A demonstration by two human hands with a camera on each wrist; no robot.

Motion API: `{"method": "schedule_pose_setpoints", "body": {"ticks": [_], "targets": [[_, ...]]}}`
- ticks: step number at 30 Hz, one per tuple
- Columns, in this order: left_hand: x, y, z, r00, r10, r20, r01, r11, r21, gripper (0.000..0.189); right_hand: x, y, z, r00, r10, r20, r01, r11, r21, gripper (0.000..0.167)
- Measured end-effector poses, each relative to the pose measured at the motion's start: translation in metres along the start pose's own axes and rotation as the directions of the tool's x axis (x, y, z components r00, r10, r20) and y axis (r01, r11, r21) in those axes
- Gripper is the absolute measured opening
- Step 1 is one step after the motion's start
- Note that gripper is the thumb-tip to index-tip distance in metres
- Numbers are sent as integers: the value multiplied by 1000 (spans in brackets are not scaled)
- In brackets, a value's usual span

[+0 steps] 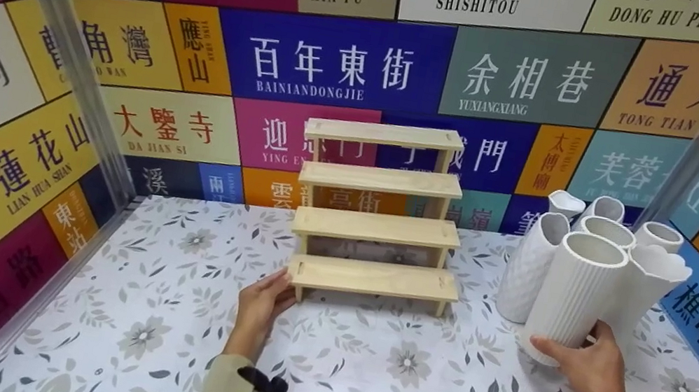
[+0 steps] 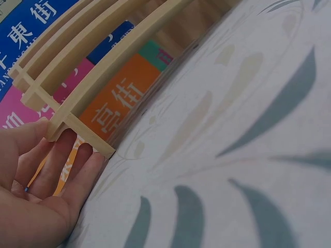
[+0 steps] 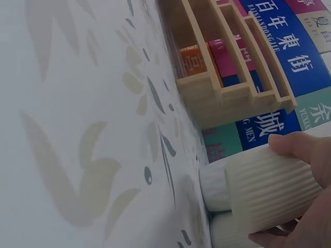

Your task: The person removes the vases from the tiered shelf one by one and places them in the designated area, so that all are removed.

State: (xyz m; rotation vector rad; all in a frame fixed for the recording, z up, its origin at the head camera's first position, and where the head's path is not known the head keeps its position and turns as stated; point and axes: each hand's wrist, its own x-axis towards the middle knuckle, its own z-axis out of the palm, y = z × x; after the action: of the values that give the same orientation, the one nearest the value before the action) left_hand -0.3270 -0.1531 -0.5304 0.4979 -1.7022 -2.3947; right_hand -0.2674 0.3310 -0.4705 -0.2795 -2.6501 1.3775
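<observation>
A pale wooden four-step stand (image 1: 379, 228) stands mid-table against the back wall. At its front left corner, my left hand (image 1: 260, 305) holds the end of the lowest step, fingers (image 2: 62, 147) under the board. On the right, my right hand (image 1: 596, 379) grips a white ribbed vase (image 1: 573, 304) low down, with the thumb across its near side. In the right wrist view the base of this ribbed vase (image 3: 269, 186) looks slightly off the tabletop. Several other white vases cluster behind it, among them a diamond-textured vase (image 1: 528, 275) and a wavy-rimmed vase (image 1: 651, 282).
The tabletop (image 1: 167, 350) has a grey leaf and flower print. Behind it rises a wall (image 1: 344, 60) of coloured panels with Chinese lettering. Clear upright strips (image 1: 94, 68) stand at the left and right corners. A black clip-like piece (image 1: 268, 387) sits at the left sleeve.
</observation>
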Motion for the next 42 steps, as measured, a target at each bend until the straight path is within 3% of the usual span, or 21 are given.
{"method": "schedule_pose_setpoints", "body": {"ticks": [13,24,36,42], "targets": [[2,-1,-1,1000,13,-28,-13,1000,14,41,9,20,4,996,77,34,-77,997,7,115],[2,1,1,999,-13,-37,13,1000,10,40,12,19,0,995,72,67,-73,997,15,115],[1,1,1,1000,0,-21,0,1000,-13,42,10,17,0,999,7,-48,-6,1000,24,104],[1,1,2,1000,4,-20,-3,1000,21,43,10,21,1,993,-5,-119,10,999,40,97]]}}
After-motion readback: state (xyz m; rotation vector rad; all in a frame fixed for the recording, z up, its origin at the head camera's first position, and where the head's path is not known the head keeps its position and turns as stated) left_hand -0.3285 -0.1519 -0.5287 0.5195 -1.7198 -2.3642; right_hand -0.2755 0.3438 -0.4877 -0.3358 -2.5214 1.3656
